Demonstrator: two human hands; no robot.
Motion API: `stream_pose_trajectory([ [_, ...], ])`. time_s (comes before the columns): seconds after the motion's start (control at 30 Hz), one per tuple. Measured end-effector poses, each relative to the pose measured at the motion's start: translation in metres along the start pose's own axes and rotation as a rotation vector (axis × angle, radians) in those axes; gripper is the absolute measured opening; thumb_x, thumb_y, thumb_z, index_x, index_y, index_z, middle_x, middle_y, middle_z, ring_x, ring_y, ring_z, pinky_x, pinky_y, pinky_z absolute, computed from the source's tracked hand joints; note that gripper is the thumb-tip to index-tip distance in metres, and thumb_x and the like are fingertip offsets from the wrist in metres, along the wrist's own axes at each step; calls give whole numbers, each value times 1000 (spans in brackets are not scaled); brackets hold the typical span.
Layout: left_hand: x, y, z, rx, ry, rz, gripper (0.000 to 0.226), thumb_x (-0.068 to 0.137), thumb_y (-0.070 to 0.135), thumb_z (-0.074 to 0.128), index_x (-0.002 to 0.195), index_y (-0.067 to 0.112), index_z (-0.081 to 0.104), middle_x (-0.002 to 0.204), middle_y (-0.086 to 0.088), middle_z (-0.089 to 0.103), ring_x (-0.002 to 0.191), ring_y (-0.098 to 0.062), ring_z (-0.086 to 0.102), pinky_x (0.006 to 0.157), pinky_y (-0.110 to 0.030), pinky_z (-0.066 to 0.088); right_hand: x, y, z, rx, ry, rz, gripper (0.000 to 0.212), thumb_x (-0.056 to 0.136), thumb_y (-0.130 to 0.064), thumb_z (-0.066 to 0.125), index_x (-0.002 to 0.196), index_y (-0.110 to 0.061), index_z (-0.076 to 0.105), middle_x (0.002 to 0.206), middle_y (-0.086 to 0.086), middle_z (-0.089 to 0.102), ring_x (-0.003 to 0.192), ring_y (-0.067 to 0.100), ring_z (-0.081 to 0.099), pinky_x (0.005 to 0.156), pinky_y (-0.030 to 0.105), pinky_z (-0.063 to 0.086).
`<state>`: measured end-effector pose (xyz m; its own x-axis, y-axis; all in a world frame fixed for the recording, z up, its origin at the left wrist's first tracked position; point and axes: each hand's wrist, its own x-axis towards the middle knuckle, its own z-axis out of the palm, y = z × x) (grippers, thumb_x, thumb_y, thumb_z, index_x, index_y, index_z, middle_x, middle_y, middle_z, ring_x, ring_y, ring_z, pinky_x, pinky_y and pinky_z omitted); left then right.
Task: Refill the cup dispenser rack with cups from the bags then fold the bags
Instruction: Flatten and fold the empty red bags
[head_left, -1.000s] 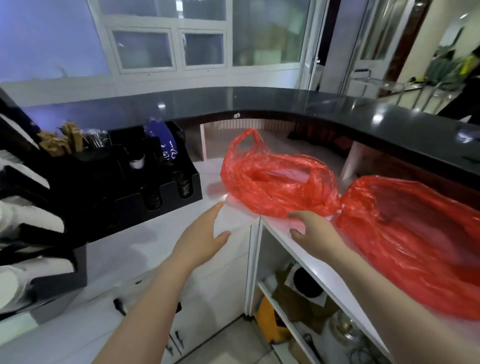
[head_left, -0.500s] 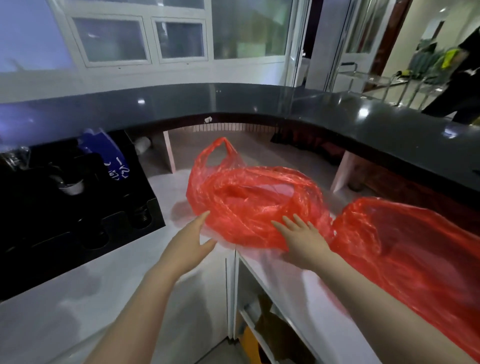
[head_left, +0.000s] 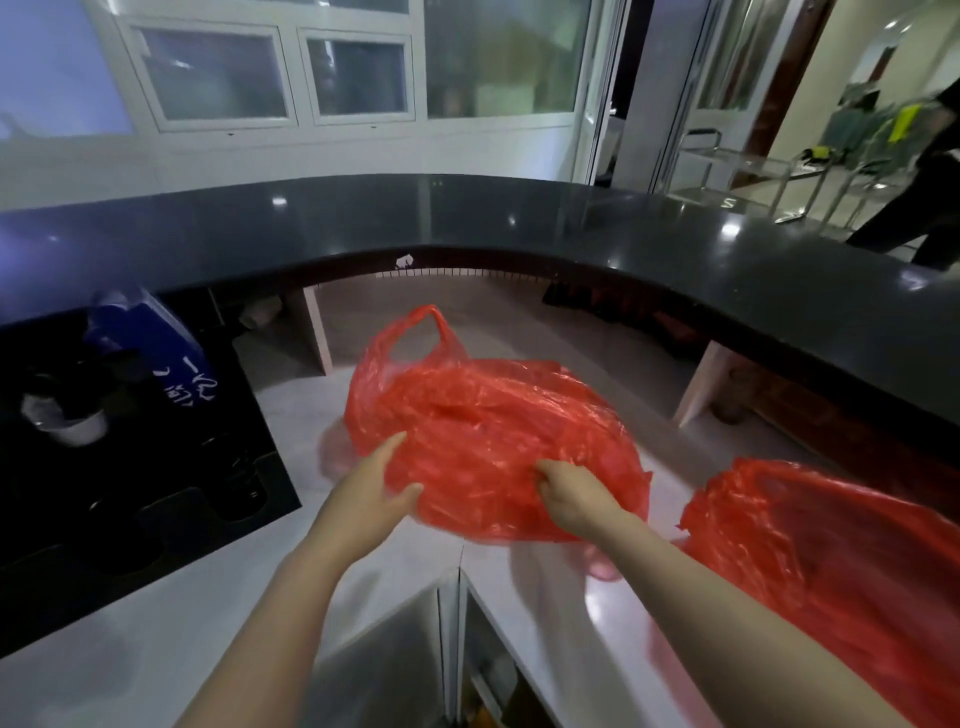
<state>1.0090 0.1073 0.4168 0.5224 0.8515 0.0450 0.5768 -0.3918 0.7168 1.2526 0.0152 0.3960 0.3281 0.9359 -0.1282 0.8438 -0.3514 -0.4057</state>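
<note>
On the white countertop (head_left: 171, 639), at its inner corner, lies a crumpled red translucent plastic bag (head_left: 488, 421) with 1 handle loop standing up at the back. The left hand (head_left: 370, 498) grips the bag's near left edge, thumb on top of the film. The right hand (head_left: 571, 493) is closed on a bunch of the film at the near right side. A second red plastic bag (head_left: 831, 566) lies just beside it to the right. The black cup dispenser rack (head_left: 156, 493) stands at the left; its contents are perhaps cups, too dark to tell.
</note>
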Motion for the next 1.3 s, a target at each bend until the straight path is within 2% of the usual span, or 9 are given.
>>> stream_pose_trajectory([
  [0.2,23,-4,-5,-56,128,9,78,88,24,65,151,28,19,158,4,19,144,-11,16,113,-34,22,17,-30,-28,854,194,157,31,100,-18,43,78,-16,65,62,-9,66,61,17,59,56,21,47],
  [0.37,35,-10,-12,-182,238,-108,82,87,29,67,151,19,17,158,-3,19,144,-18,19,114,-37,22,22,-44,-62,1477,214,322,25,100,-32,48,102,-16,68,82,7,75,73,27,72,62,34,54],
  [0.5,36,-5,-5,-389,82,-196,68,92,36,58,148,15,27,150,-5,36,134,-17,38,107,-32,31,14,-39,-73,1690,178,427,36,98,-39,49,108,-10,67,101,14,73,91,33,71,71,46,58],
  [0.6,30,5,8,-558,-68,-247,46,92,44,51,134,26,46,127,5,59,116,-13,55,90,-29,43,8,-35,-70,1758,147,434,42,99,-41,44,115,-9,65,113,17,69,109,37,63,91,54,50],
  [0.67,25,11,18,-681,-184,-269,39,91,46,50,126,30,50,110,9,67,104,-11,63,76,-27,48,4,-33,-65,1795,122,437,43,100,-41,42,115,-9,65,115,17,69,109,36,63,88,52,52],
  [0.83,20,13,40,-823,-210,-259,67,83,16,71,139,27,35,122,-4,60,108,-20,62,75,-29,53,-4,-27,-48,1847,97,462,45,100,-43,41,123,-10,61,113,17,69,105,37,66,82,52,55],
  [1.07,22,14,56,-848,-200,-130,80,69,18,82,129,43,34,117,12,61,100,0,63,73,-14,52,-1,-29,-29,1851,139,461,50,97,-51,43,121,-13,65,109,17,71,98,35,69,81,54,56],
  [1.17,29,13,62,-808,-120,-175,63,73,10,80,120,35,48,108,9,67,96,-4,65,72,-17,52,-4,-29,-28,1683,72,418,56,87,-61,55,113,-14,70,107,13,72,98,30,69,82,49,56],
  [1.3,35,-8,53,-807,40,-291,36,79,-4,67,108,17,62,97,-7,72,90,-21,69,85,-40,55,-11,-19,-31,1007,0,382,35,79,-15,77,110,-4,65,91,17,73,77,29,69,79,47,55],
])
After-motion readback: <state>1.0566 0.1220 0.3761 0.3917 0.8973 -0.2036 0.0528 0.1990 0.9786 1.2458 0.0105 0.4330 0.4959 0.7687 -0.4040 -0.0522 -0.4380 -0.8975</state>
